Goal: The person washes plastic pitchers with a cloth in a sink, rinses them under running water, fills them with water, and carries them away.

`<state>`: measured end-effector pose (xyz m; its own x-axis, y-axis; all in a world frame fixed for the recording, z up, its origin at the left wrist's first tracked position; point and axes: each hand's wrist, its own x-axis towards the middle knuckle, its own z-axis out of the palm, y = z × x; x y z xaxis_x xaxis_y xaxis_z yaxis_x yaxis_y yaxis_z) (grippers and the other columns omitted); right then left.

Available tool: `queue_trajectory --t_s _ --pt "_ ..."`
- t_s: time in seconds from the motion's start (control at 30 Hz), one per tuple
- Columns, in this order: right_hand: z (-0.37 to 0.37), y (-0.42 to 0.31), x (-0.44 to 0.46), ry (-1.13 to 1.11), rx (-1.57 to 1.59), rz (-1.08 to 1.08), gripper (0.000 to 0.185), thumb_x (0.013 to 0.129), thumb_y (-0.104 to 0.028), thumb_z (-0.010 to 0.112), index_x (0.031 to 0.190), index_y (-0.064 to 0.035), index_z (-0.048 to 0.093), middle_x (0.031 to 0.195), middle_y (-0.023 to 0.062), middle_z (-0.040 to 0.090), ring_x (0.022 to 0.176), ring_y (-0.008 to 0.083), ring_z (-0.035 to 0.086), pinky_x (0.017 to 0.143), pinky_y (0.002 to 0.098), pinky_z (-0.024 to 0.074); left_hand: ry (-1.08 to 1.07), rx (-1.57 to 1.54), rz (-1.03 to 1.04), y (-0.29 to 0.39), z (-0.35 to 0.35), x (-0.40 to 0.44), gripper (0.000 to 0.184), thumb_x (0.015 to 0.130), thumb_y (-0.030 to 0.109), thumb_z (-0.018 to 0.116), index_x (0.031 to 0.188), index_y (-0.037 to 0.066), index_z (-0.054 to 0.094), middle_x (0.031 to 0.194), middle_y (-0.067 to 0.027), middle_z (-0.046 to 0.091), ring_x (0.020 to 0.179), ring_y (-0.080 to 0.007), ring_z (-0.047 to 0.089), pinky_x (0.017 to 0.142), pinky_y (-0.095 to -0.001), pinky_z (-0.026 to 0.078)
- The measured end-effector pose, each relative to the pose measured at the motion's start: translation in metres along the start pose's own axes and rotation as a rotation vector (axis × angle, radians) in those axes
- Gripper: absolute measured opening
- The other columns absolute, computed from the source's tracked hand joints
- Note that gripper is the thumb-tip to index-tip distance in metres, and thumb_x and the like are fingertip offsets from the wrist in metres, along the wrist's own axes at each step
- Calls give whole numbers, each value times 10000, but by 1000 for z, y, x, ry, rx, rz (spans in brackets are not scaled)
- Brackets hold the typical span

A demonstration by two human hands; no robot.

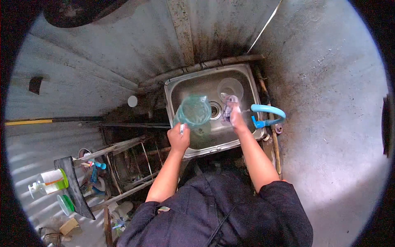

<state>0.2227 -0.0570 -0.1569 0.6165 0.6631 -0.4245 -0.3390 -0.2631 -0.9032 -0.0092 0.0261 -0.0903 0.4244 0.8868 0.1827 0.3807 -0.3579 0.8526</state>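
Observation:
Over the left part of the steel sink (175, 80), a see-through green plastic jug (193, 109) is held by my left hand (179, 138), whose fingers are wrapped round its near side. My right hand (236, 118) grips a crumpled whitish-purple cloth (228, 108), slightly blurred, to the right of the drain (214, 110). Jug and cloth are apart. Behind the cloth, a clear round container (231, 87) lies in the sink's far right corner. A light-blue curved tap (279, 111) reaches in over the right rim, close to my right hand.
Left of the sink stands a metal rack (123, 144). A pump bottle (49, 181) and a green-edged tub (66, 204) are by a dark board (74, 187). Metal sheet walls (329, 103) enclose the sink, and a pipe (205, 64) runs behind it.

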Motion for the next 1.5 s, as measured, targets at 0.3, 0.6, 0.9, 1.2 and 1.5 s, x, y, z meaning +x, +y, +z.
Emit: queue_trajectory --t_s 0.3,0.6,0.9,1.2,1.5 --pt "40 -43 -6 -11 -790 -221 392 718 -242 676 1058 -62 597 926 201 646 863 331 635 746 398 499 233 -160 -113 10 -35 15 336 872 171 556 616 32 389 522 4 367 525 -58 331 456 -265 285" --pt "75 41 -32 -274 -1230 -203 309 789 -285 638 978 -41 626 858 228 628 834 396 604 732 467 477 256 -337 -191 11 -41 14 341 874 143 541 602 51 358 536 41 326 539 -48 291 459 -256 234" --pt "-26 11 -3 200 -823 40 444 840 -407 561 936 23 609 922 265 621 898 398 605 757 452 466 39 -545 -271 45 -4 4 273 870 149 490 619 75 413 586 65 378 550 -36 314 490 -233 229" --pt "-73 68 51 67 -892 78 554 866 -493 391 1111 -28 564 1197 219 539 1149 385 464 952 450 350 -5 -490 -301 65 18 -15 260 884 144 523 648 84 434 599 80 391 549 -21 332 476 -224 244" --pt "-85 102 84 -94 -830 205 540 865 -420 428 1186 4 521 1245 252 499 1186 359 461 1000 421 341 93 -434 -313 67 24 -23 300 885 141 511 607 88 412 573 62 375 534 -37 333 474 -232 242"
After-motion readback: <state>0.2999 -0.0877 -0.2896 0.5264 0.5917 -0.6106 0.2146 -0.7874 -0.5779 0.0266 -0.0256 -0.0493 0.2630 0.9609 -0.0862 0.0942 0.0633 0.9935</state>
